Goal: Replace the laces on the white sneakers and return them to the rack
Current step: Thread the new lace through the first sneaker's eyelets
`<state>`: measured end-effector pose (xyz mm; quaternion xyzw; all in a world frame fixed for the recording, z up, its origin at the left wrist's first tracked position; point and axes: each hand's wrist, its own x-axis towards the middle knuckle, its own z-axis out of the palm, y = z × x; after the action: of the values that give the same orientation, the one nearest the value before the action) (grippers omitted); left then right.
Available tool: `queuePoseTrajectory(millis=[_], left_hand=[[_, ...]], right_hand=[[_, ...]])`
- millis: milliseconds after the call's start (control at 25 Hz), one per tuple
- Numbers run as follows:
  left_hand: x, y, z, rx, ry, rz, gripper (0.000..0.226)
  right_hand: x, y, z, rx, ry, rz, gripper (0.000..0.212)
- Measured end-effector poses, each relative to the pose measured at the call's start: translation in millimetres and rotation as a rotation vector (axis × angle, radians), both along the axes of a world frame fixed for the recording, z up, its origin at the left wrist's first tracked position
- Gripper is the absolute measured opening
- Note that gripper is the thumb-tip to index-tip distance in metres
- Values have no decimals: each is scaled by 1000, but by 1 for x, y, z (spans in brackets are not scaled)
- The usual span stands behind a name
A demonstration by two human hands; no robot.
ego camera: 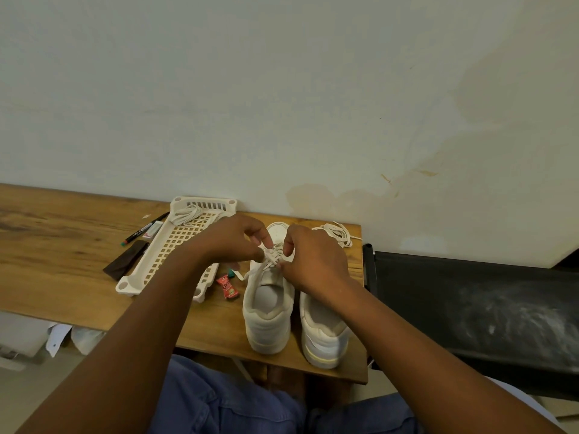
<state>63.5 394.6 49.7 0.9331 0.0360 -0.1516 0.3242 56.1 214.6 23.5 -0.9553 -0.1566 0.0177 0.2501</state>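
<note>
On the wooden table [78, 261] two white sneakers stand side by side, heels toward the person. Both hands work the left sneaker [268, 308]: the left hand [228, 239] and right hand [313, 261] each pinch the lace [271, 256] over its eyelets — lacing looks partway done. The right sneaker [322, 333] is mostly hidden by the wrist, so its lacing cannot be judged. One loose lace [336, 233] lies behind the shoes, another in the slotted rack [175, 242] — returning both shoes remains.
</note>
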Motion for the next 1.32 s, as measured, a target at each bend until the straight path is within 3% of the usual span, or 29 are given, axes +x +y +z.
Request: queuePoseTrajectory(millis=[120,240,360,480,560,640,800,960,1120,1240,1320], left_hand=[[-3,-5,1,75,-37,-125,19],[-1,-9,1,111,-90,-111,11],[2,2,-1,27,-70,98,8],[5,12,-3,161,-163,296,10],[5,11,-1,69,-257,182,17],[2,5,2,-34,-193,6,26],[2,-6,-3,154,-101,-123,15],[6,-4,-4,183,-103,-24,6],[8,20,-8,356,-223,336,4],[5,16,-3,140,-320,172,8],[1,2,1,48,-197,-38,15]], right_hand=[[2,-2,-1,27,13,-7,15],[5,0,-2,6,16,-29,10],[7,2,-4,-1,12,-38,11],[8,2,-6,4,12,-30,12],[7,1,-7,10,6,-27,12],[7,0,-6,21,12,-29,12],[9,-1,-5,39,36,-26,9],[11,0,-8,22,46,-42,10],[16,1,-10,-3,71,-53,9],[20,-1,-11,-7,109,-51,10],[24,-4,-11,17,163,-49,13]])
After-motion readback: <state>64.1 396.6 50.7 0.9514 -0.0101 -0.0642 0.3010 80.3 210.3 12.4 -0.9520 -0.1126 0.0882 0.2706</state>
